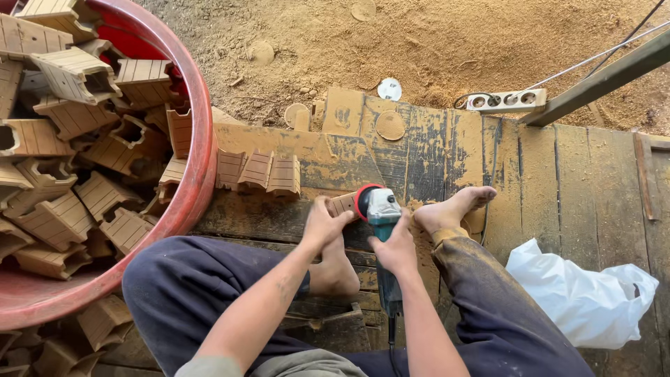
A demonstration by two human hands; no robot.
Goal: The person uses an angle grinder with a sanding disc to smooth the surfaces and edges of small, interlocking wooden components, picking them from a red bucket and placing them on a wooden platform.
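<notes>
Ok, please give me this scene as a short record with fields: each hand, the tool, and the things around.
left hand: presses a small wooden piece against the grinder's disc
right hand: grips the angle grinder by its body
tub: red tub full of grooved wooden pieces
board: three grooved pieces in a row
ground: sawdust, power strip
right side: white plastic bag

A dusty plank platform (558, 181) carries three grooved wooden pieces (258, 172) at ten o'clock, a white bag (579, 293) at four.
</notes>
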